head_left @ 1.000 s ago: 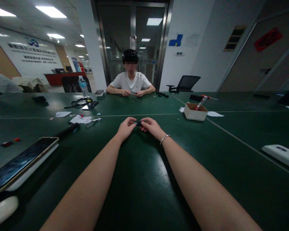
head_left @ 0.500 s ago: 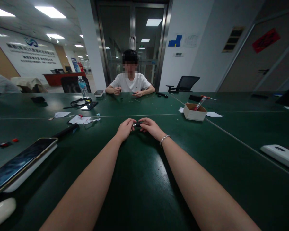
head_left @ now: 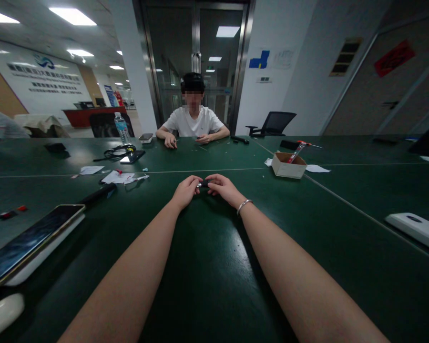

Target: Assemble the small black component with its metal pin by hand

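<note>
Small black-and-silver piece (head_left: pixel 204 184), held two-handed over green table (head_left: pixel 207 257).
Left hand (head_left: pixel 186 192): fingertips pinch silver end; right hand (head_left: pixel 228 189): fingertips grasp black end. Beyond, to the right, open cardboard box (head_left: pixel 288 171); farther, co-worker (head_left: pixel 190 124) seated at far edge.

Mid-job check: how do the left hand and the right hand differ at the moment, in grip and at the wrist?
The left hand grips the silver end of the small black-and-silver item, while the right hand grips its black end. The left hand has a bare wrist; the right hand has a silver bracelet at its wrist. Both hold the same item with their fingers over the green table.
</note>
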A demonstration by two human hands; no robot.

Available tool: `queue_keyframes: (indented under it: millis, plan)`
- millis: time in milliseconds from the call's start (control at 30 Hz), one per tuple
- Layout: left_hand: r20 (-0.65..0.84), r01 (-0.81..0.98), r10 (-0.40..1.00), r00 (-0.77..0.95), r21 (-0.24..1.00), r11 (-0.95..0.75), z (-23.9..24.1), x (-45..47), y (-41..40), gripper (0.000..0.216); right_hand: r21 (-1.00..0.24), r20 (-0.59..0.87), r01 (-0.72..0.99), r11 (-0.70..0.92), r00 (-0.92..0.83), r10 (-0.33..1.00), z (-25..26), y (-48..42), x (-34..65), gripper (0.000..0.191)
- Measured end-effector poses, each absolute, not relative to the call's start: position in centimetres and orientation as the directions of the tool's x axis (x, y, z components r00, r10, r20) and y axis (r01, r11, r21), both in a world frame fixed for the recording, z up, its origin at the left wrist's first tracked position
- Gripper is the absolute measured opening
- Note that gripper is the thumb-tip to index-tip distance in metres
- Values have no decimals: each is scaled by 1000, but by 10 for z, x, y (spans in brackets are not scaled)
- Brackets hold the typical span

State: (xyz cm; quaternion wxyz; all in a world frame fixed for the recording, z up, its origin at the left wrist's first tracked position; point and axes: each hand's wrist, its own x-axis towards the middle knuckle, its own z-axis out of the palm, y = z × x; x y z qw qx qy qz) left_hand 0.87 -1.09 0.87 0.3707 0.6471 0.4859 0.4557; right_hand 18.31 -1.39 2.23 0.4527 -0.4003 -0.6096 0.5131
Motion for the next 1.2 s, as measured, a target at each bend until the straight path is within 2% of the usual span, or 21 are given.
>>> queue_keyframes:
  millis: [167,667,833,1200]
  plan:
    - [250,300,966,70,918,-260,9,8,-11,29,-988,143,16,152,-266,953,21,-12,183,19]
    - [221,269,969,113,932,-244,5,7,-7,29,-988,140,24,152,-260,955,20,-11,183,19]
    - [270,287,957,110,913,-290,5,7,-8,27,-988,138,27,150,-263,955,22,-13,183,19]
    - [222,294,968,121,923,-248,8,8,-11,28,-992,110,35,122,-251,962,26,-16,182,18]
